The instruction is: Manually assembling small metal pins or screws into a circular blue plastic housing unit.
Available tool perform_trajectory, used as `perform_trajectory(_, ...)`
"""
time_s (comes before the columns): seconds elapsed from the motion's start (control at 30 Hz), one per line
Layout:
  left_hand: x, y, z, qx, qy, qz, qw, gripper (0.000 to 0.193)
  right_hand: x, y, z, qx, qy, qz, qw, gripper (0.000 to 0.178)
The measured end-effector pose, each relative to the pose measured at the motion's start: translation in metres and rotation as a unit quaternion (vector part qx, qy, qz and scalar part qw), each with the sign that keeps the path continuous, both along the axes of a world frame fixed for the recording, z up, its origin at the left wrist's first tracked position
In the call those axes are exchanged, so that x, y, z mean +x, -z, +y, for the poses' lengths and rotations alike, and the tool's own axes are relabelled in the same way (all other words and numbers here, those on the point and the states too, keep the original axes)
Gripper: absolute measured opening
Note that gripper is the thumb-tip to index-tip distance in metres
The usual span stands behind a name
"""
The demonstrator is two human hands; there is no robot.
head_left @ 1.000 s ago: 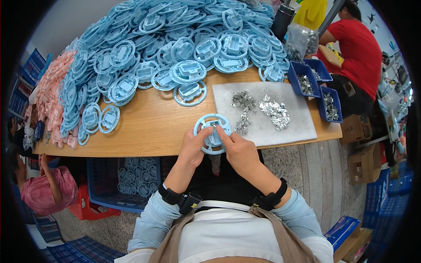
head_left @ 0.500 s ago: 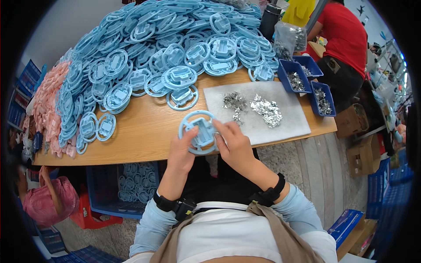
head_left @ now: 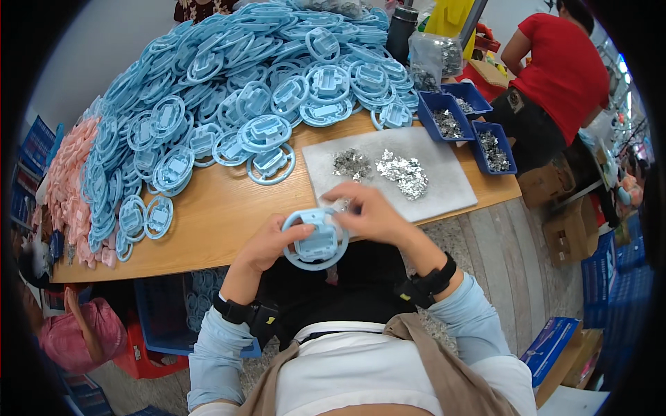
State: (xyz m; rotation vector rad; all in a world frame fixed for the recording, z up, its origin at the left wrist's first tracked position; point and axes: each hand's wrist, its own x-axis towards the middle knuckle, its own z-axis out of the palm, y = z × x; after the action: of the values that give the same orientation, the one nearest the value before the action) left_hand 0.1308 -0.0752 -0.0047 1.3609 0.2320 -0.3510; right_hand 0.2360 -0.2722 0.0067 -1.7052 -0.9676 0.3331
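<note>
My left hand (head_left: 261, 244) grips a light blue plastic wheel-shaped part (head_left: 320, 243) by its left side, thumb over the front. A ring surrounds its recessed middle block, and I hold it just off the table's front edge. At the part's upper right rim, my right hand (head_left: 368, 213) has its fingers bent together. Something small and bright shows at those fingertips, too blurred to name. Beyond my right hand, a white foam mat (head_left: 444, 187) carries two heaps of small silvery metal pieces, a duller heap (head_left: 352, 164) and a brighter heap (head_left: 404, 175).
A large pile of matching blue parts (head_left: 229, 90) covers the back of the wooden table (head_left: 215, 229). Pink pieces (head_left: 69, 187) lie at left. Blue bins (head_left: 494, 149) of metal pieces and a dark flask (head_left: 401, 33) stand at right. A person in red (head_left: 562, 69) bends beyond.
The blue part has come slightly nearer to me, still in my left hand. My right hand has shifted up along the part's upper right rim. The whole view has also shifted.
</note>
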Motion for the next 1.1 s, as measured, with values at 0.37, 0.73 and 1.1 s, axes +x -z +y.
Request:
perform_trajectory(0.37, 0.007, 0.029, -0.001, -0.223, -0.292, -0.049, 0.929, 0.029, 0.096, 0.029, -0.032, -0.208, 0.227, -0.225, 0.924, 0.012)
perform_trajectory(0.73, 0.001, 0.028, -0.004, -0.232, -0.302, -0.037, 0.924, 0.028, 0.097, 0.017, -0.037, -0.146, 0.201, -0.111, 0.962, 0.011)
perform_trajectory(1.1, 0.003, 0.025, -0.014, -0.198, -0.279, -0.039, 0.939, 0.025, 0.053, 0.024, -0.067, -0.135, 0.227, -0.118, 0.957, 0.014)
